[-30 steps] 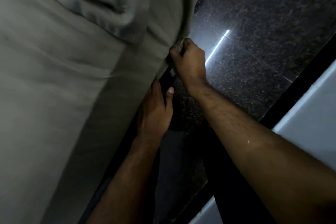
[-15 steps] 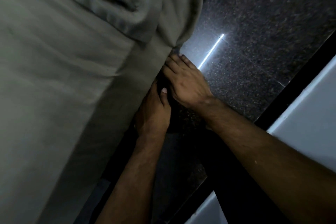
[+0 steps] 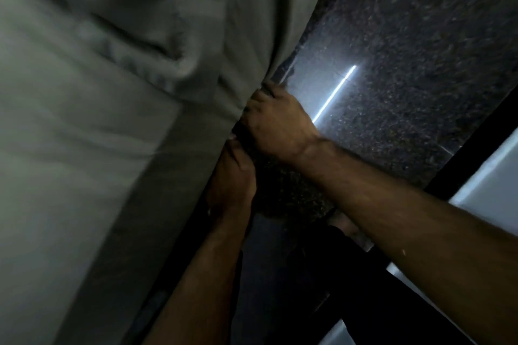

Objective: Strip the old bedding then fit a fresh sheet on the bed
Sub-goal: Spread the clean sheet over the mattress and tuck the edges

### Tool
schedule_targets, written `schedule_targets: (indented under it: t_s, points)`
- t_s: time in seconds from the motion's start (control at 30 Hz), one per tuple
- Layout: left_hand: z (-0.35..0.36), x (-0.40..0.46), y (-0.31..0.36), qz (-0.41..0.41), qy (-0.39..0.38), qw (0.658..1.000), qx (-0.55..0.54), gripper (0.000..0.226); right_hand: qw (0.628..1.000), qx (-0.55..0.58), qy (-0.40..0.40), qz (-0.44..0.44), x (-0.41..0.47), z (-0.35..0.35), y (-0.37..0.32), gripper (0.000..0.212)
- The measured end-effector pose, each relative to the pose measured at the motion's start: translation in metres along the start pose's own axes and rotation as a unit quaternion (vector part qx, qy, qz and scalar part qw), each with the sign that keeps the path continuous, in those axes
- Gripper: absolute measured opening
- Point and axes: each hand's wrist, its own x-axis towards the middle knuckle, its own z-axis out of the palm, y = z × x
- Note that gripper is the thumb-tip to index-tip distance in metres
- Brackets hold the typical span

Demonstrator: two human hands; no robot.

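A pale grey-green sheet (image 3: 117,120) covers the bed across the left of the head view, creased and hanging down over the mattress side. My right hand (image 3: 276,123) grips the sheet's hanging edge at the side of the bed, fingers curled into the cloth. Just below it, my left hand (image 3: 231,179) reaches in against the dark gap under the mattress edge; its fingertips are hidden there, so whether it holds the cloth cannot be told.
Dark speckled polished floor (image 3: 406,64) lies to the right, with a bright streak of reflected light. A black skirting strip (image 3: 476,143) and a pale wall (image 3: 493,176) run along the far right. My dark-clothed leg (image 3: 350,288) stands below.
My right hand went from lying flat beside the bed edge to gripping the sheet's edge with curled fingers, slightly higher. My left hand stays low at the mattress edge.
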Motion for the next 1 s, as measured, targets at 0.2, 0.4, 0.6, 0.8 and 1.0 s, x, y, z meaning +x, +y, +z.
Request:
schedule_targets:
  t_s: [0.2, 0.4, 0.6, 0.8, 1.0]
  points:
    - [-0.019, 0.0, -0.004, 0.013, 0.046, 0.997, -0.059, 0.056, 0.997, -0.076, -0.013, -0.012, -0.014, 0.0, 0.014, 0.031]
    - [-0.025, -0.008, -0.021, 0.068, -0.155, 0.978, -0.118, 0.071, 0.944, 0.174, -0.073, 0.271, 0.046, 0.044, 0.016, 0.05]
    - [-0.015, 0.022, 0.001, 0.074, -0.121, 0.965, -0.219, 0.062, 0.992, 0.053, -0.086, 0.079, 0.013, -0.051, 0.023, 0.019]
    - [-0.03, 0.03, 0.005, 0.178, -0.141, 0.946, -0.232, 0.056, 0.892, 0.233, -0.07, 0.38, -0.057, -0.077, 0.052, 0.036]
    - [-0.042, 0.065, 0.068, 0.311, -0.229, 0.869, -0.308, 0.053, 0.793, 0.389, 0.139, 0.448, 0.038, -0.064, 0.114, 0.035]
